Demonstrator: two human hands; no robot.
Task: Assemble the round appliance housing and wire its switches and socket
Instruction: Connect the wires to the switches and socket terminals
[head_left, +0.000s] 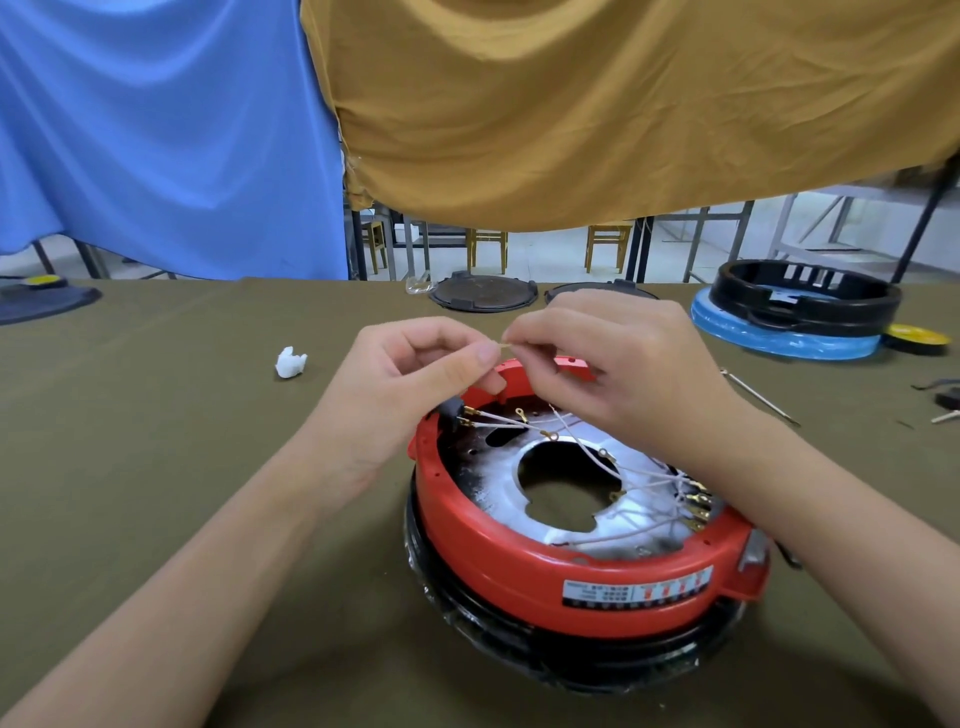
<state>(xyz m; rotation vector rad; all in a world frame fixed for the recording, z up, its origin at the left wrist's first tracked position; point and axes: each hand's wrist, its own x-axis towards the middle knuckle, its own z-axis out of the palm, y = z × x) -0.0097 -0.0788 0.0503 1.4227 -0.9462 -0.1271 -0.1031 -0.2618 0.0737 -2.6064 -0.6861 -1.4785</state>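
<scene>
I'm mid-wiring: my left hand and right hand both pinch a wire end above the red housing on the worktop. Next, I judge, seat it on a switch terminal.

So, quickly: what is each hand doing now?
Left hand: pinches one end of a small thin tan piece.
Right hand: pinches its other end.
</scene>
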